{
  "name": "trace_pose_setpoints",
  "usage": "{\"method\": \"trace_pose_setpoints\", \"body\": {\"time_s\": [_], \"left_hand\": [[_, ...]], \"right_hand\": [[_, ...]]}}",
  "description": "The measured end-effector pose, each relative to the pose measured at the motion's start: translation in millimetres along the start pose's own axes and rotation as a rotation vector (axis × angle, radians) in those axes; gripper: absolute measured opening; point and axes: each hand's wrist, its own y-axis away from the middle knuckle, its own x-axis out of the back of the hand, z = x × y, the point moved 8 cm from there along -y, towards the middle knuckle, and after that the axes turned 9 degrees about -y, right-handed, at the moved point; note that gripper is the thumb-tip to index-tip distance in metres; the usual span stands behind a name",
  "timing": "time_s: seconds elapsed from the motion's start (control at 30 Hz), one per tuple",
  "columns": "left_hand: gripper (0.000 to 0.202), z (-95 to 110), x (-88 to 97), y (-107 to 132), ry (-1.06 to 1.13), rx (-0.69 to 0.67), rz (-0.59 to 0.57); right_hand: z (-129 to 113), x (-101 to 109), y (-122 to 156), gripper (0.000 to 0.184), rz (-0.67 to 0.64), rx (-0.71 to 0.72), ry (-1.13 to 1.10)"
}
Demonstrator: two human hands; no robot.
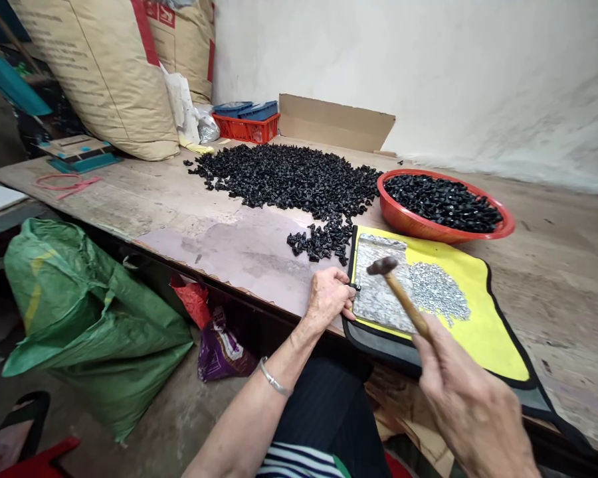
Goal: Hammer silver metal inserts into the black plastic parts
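Observation:
My right hand (468, 398) is shut around the wooden handle of a small hammer (406, 299), with its dark head (381, 265) raised above a scuffed metal plate (379, 285). The plate lies on a yellow mat with a black border (478, 318). My left hand (326, 299) rests at the plate's left edge, its fingertips pinching a small black piece (353, 287). Beside the plate is a pile of tiny silver parts (438, 292). Black plastic pieces form a wide spread (289, 179) and a small heap (319, 242) on the wooden table, and more fill a red bowl (428, 226).
A table edge (229, 295) runs past my left forearm. Large paper sacks (109, 73), a red crate (246, 127) with blue trays and a cardboard sheet (333, 123) stand at the back. A green woven sack (90, 325) and a purple bag (222, 348) sit below.

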Motion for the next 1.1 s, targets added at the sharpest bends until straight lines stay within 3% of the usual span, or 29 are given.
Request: {"method": "trace_pose_setpoints", "body": {"time_s": [0.1,0.27,0.43,0.6,0.73,0.83,0.97,1.1], "left_hand": [[0.022,0.2,0.1,1.0,0.016,0.0,-0.001],[0.025,1.7,1.4,1.6,0.019,0.005,0.006],[0.025,2.3,1.4,2.1,0.011,0.011,0.007],[0.026,2.2,0.9,2.6,0.007,0.018,0.006],[0.026,2.8,0.8,1.8,0.013,0.004,0.0],[0.028,1.0,1.0,0.1,0.011,0.012,0.007],[0.029,2.0,0.6,0.6,0.026,0.012,0.0],[0.03,12.2,5.1,13.2,0.155,-0.033,-0.029]], "right_hand": [[1.6,11.2,-0.1,0.042,0.124,-0.029,-0.088],[-2.4,-14.1,0.5,0.034,-0.098,0.001,0.057],[1.7,2.3,0.6,0.037,0.117,-0.056,-0.061],[-5.5,-14.4,3.4,0.031,-0.048,0.002,0.073],[-8.5,-3.2,7.4,0.039,0.113,-0.009,-0.006],[-4.7,-20.2,9.6,0.034,-0.026,-0.047,0.038],[30.1,-33.3,8.6,0.037,-0.13,-0.336,-0.218],[58.6,-56.2,14.8,0.052,-0.228,-0.802,-0.941]]}}
